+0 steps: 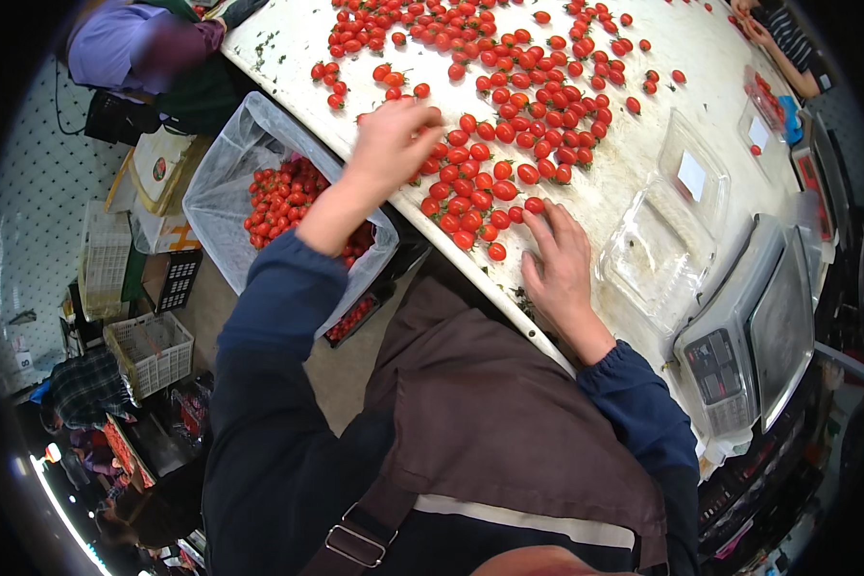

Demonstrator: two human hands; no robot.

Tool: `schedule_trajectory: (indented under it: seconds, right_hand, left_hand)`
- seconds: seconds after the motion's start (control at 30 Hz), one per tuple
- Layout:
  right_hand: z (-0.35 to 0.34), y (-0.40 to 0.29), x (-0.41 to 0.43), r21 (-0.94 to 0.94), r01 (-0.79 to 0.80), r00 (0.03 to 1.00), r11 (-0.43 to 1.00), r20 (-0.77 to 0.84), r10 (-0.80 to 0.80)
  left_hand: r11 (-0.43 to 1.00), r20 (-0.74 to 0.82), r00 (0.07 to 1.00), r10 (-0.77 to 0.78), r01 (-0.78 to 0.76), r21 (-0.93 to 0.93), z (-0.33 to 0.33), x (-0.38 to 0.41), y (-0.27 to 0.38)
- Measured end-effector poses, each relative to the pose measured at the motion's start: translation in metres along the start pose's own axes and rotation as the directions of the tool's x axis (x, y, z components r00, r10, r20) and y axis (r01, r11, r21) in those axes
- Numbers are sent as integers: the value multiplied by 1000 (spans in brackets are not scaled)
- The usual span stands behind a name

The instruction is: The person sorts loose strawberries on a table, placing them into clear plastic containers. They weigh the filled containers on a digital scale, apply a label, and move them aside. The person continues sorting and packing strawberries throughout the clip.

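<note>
Many red cherry tomatoes [547,93] with green calyxes lie loose across a white table [626,155]. My left hand [396,140] is over the table's near edge among the tomatoes, slightly blurred, its fingers bent; whether it grips a tomato is hidden. At the near right end of the pile, my right hand [561,270] rests with its fingers apart, the fingertips beside a tomato [533,205]. Below my left forearm, a bin lined with clear plastic [219,169] holds a heap of red tomatoes [281,201].
An open clear plastic clamshell box [655,252] lies to the right, beside a digital scale [720,360]. A co-worker in a purple top [111,47] is at upper left, another person's arm [788,65] at upper right. White crates [151,349] stand on the left.
</note>
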State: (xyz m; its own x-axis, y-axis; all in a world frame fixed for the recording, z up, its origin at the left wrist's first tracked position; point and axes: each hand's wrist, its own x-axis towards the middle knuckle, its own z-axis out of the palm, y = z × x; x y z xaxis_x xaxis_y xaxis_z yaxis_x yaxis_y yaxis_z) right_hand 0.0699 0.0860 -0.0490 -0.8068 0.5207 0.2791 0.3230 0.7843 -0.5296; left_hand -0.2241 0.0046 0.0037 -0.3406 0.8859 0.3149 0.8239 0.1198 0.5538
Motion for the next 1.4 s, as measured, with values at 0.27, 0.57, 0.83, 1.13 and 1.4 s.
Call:
schedule_trajectory:
  seconds: [0.27,0.57,0.83,1.13,1.4]
  right_hand:
    - [-2,0,0,19,-7,1000,1000,-26,7]
    - [-2,-1,-1,31,-14,1000,999,-21,15]
    - [-1,2,-1,41,-13,1000,999,-22,14]
    - [0,3,-1,36,-16,999,999,-28,17]
    - [-2,0,-1,16,-31,999,999,16,31]
  left_hand:
    - [944,227,970,84,-151,294,78,50,20]
    - [405,324,867,-377,470,-785,39,54,-2]
    - [942,218,971,-96,18,335,79,81,24]
    - [999,133,990,-52,52,6,56,66,7]
    - [138,302,838,-455,401,-906,-64,-34,-35]
